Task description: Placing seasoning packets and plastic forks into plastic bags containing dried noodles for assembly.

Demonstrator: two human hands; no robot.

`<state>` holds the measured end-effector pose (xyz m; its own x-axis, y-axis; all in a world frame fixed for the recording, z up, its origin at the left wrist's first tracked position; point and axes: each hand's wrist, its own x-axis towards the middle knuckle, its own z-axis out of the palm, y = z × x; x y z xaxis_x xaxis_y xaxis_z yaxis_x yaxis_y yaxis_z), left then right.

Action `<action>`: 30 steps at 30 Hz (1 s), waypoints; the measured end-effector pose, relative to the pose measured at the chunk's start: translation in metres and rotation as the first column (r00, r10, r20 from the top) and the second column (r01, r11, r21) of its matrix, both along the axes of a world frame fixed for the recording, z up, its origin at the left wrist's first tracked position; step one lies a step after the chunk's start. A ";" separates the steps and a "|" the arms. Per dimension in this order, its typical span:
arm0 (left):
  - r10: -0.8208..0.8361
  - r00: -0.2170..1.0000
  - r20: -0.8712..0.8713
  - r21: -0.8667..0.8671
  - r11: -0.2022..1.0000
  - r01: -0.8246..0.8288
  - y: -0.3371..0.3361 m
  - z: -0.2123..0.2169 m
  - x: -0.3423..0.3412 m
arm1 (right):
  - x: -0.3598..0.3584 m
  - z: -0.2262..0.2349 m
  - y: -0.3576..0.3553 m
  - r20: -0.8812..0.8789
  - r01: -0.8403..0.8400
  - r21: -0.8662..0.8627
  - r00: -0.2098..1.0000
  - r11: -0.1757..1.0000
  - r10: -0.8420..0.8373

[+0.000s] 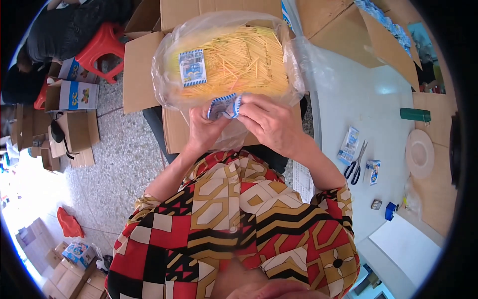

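Between my two hands is a small blue and white packet [225, 106], held at the near edge of a big carton. My left hand [203, 130] pinches its left side, and my right hand [269, 123] grips its right side. Just beyond them, the carton is lined with a clear plastic bag [172, 42] full of thin yellow sticks [244, 57]. Another blue and white packet [192, 68] lies flat on top of the sticks, toward the left. Whether the held packet contains anything is hidden by my fingers.
A pale table [343, 104] on my right bears black-handled scissors [356, 164], a blue packet [348, 144], a small box [372, 172] and a green cylinder [415, 115]. An open carton [348, 40] stands far right. Left are a red stool [102, 50], a seated person and cardboard boxes [74, 134].
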<state>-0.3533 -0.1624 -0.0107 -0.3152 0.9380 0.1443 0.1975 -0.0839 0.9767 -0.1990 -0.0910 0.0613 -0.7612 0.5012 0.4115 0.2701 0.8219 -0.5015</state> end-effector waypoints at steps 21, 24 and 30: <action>0.155 0.954 0.256 -0.063 0.988 -0.143 0.009 -0.015 -0.030 | -0.053 -0.102 0.155 0.105 0.165 -0.061 0.982 0.984 -0.158; 0.159 0.954 0.256 -0.071 0.987 -0.146 0.007 -0.016 -0.037 | -0.080 -0.121 0.167 0.211 0.139 0.099 0.965 0.985 -0.157; 0.167 0.952 0.257 -0.069 0.986 -0.154 0.008 -0.014 -0.048 | -0.117 -0.120 0.171 0.552 0.088 0.212 0.811 0.973 -0.194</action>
<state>-0.4017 -0.1545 -0.0246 -0.4828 0.8757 -0.0066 -0.0578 -0.0244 0.9980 -0.3158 0.0803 -0.0590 -0.8109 0.5848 0.0180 0.5818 0.8093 -0.0807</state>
